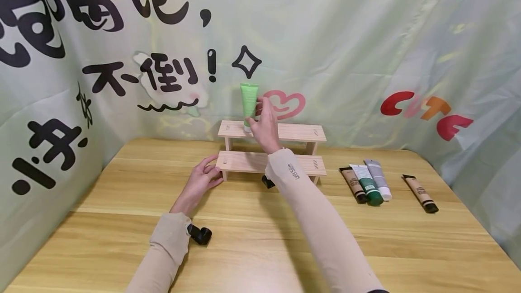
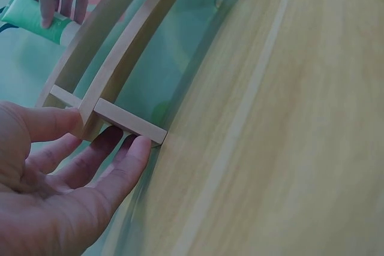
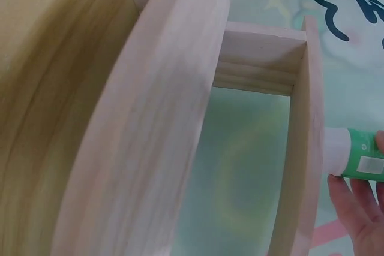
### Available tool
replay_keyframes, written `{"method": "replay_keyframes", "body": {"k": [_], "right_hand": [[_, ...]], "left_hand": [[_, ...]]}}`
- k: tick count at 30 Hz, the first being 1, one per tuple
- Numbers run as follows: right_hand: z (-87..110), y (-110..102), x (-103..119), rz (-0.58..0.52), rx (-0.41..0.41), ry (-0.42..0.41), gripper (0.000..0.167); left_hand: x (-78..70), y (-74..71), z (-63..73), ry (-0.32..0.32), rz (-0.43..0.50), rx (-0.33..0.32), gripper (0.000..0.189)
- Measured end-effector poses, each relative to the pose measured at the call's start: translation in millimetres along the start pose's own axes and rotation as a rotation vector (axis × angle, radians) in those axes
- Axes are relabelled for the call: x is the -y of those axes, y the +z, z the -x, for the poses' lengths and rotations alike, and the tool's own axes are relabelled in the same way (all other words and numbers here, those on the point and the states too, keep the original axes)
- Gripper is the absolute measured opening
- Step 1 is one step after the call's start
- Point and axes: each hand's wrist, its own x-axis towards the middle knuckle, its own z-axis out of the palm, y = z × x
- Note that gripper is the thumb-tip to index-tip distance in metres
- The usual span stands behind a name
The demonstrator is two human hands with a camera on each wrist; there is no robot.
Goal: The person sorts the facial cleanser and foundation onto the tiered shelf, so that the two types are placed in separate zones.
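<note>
A two-step wooden display stand [image 1: 244,162] stands near the back of the table. My right hand [image 1: 266,125] pinches a light green squeeze tube [image 1: 249,98] between thumb and fingers, upright with its white cap down at the left part of the upper step. In the right wrist view the white cap [image 3: 337,151] meets the upper board. At the stand's left end my left hand [image 1: 201,176] holds the lower step; in the left wrist view its thumb lies on the board's end and its fingers reach underneath, beside the leg [image 2: 129,119].
To the right of the stand lie a beige tube [image 1: 353,185], a white-and-green tube [image 1: 367,185] and a grey tube [image 1: 378,180] side by side. Another beige tube [image 1: 421,194] lies farther right. A printed cloth [image 1: 346,49] hangs behind the table [image 1: 236,238].
</note>
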Motion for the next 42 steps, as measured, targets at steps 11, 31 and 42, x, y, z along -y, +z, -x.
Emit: {"method": "replay_keyframes", "body": {"k": [11,31,42], "right_hand": [[0.8,-30,0,-0.116,0.120,0.178,0.058],[12.6,-138,-36,-0.231,0.158,0.451,0.057],[25.5,-186,-55,-0.216,0.112,0.462,0.059]], "left_hand": [[0.4,-0.6,1.6,0.014,-0.020,0.020,0.052],[-2.7,-1.2,5.3,0.009,-0.017,0.047,0.054],[-2.0,-2.3,3.8,0.005,-0.027,0.046,0.054]]}}
